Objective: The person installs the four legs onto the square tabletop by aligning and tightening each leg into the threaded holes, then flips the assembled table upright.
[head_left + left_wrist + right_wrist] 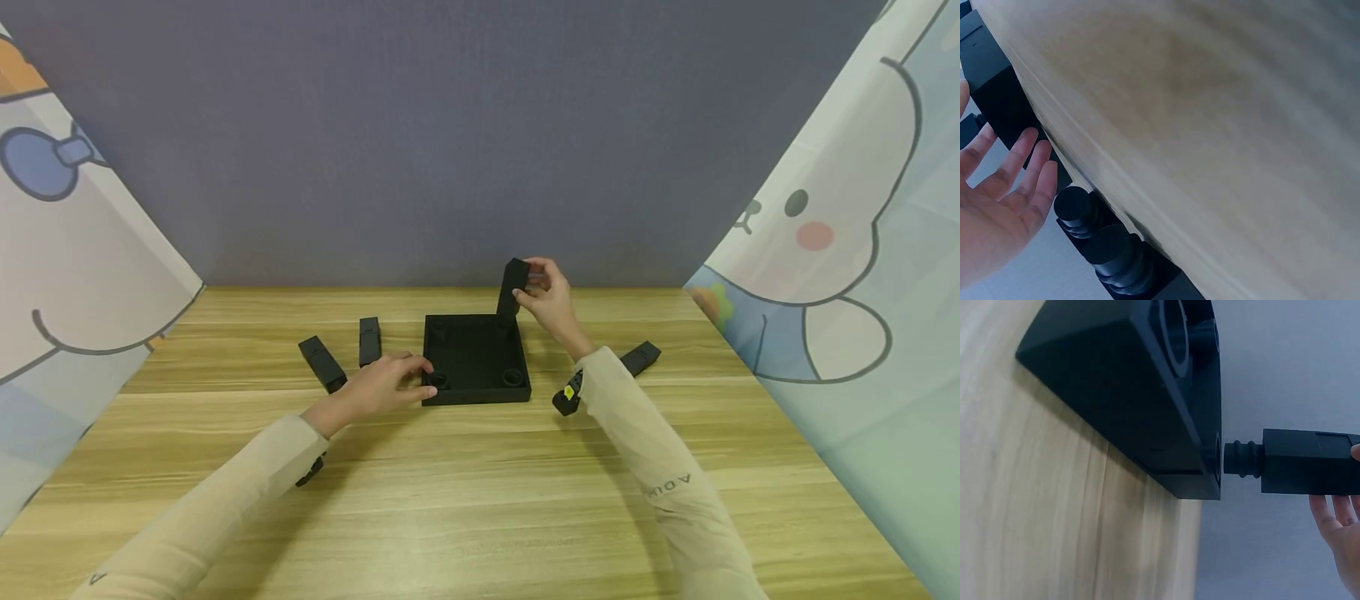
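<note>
A square black base [486,397] with raised edges and round sockets in its corners lies on the table. My right hand [551,302] holds a black block-shaped leg [513,285] upright over the far right corner. In the right wrist view, the threaded end of the leg [1245,459] points at the corner socket, with a small gap between them. My left hand [381,385] rests at the near left corner of the base, fingers extended. The left wrist view shows those fingertips against the side of the base [1007,103].
Two more black legs [322,364] lie on the table left of the base; their threaded ends [1113,253] show in the left wrist view. Another leg [641,358] lies to the right, partly behind my right sleeve. A grey panel [465,150] stands behind the table.
</note>
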Action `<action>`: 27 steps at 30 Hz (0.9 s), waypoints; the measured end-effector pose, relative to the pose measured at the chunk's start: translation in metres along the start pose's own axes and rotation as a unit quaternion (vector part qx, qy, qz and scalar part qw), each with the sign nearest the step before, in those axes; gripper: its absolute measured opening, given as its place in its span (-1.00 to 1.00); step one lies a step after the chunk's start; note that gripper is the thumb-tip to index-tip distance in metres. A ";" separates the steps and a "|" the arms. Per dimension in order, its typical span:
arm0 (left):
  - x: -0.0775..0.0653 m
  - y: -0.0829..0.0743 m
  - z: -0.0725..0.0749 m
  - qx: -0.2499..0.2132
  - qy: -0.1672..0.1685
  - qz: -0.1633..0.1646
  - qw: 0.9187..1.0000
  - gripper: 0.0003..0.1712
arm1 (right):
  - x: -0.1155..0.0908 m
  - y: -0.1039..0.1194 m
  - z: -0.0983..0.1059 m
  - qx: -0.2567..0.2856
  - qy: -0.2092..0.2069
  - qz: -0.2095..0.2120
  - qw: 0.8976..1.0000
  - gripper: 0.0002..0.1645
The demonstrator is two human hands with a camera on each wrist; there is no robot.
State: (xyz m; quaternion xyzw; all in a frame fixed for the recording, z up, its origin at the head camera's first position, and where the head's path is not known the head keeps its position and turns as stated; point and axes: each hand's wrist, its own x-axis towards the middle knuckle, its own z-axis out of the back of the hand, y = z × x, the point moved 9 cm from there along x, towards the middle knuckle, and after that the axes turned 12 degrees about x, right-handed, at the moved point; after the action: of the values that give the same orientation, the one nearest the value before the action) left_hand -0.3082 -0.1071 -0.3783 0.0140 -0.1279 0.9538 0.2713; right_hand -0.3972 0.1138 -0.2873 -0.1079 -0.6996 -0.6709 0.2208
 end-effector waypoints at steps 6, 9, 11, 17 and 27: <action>0.000 0.000 0.000 -0.001 0.000 0.001 1.000 -0.55 | -0.001 -0.005 -0.004 -0.003 0.003 -0.003 1.000 -0.43; 0.000 0.000 0.000 0.000 0.001 0.002 1.000 -0.55 | -0.002 -0.008 -0.005 -0.001 0.008 -0.007 1.000 -0.43; 0.000 0.000 0.000 0.000 0.000 0.000 1.000 -0.55 | -0.002 -0.010 -0.005 0.001 0.010 -0.009 1.000 -0.43; 0.000 -0.001 0.001 0.001 -0.002 -0.005 1.000 -0.55 | -0.004 -0.013 -0.007 -0.009 0.014 -0.013 1.000 -0.43; 0.000 -0.001 0.000 0.002 -0.004 -0.006 1.000 -0.55 | -0.006 -0.014 -0.006 -0.019 0.000 -0.017 1.000 -0.42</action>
State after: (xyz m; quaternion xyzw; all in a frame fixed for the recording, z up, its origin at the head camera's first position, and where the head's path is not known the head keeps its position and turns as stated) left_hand -0.3083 -0.1065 -0.3778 0.0193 -0.1268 0.9524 0.2765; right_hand -0.3976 0.1077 -0.3028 -0.0999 -0.6884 -0.6879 0.2071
